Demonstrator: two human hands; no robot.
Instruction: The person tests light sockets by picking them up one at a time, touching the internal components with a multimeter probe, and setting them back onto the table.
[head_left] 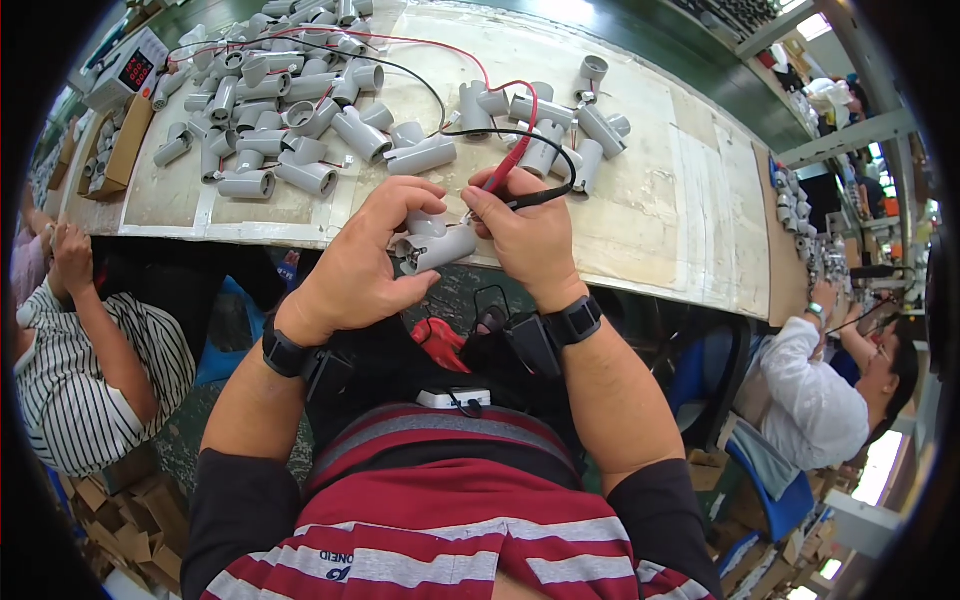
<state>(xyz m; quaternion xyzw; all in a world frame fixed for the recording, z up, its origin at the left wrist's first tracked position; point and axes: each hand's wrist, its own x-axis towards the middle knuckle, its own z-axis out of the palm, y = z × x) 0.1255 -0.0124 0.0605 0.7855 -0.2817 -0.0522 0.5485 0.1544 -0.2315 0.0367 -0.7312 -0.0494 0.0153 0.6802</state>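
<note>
A grey plastic tube-shaped housing with a side stub (446, 247) is in my left hand (362, 262), whose fingers and thumb curl round its left part near the table's front edge. My right hand (532, 232) pinches a red test probe (512, 163) and a black test probe (543, 196) together like a pen. Their tips are at the right end of the housing, mostly hidden by my fingers. A red lead (440, 43) and a black lead (425, 86) run from the probes back across the table to the left.
Several similar grey housings (270, 110) lie heaped at the back left, and a smaller group (545, 125) lies beyond my right hand. A power supply with a red display (128, 68) and a cardboard box (122, 150) stand far left. People sit on both sides (100, 370).
</note>
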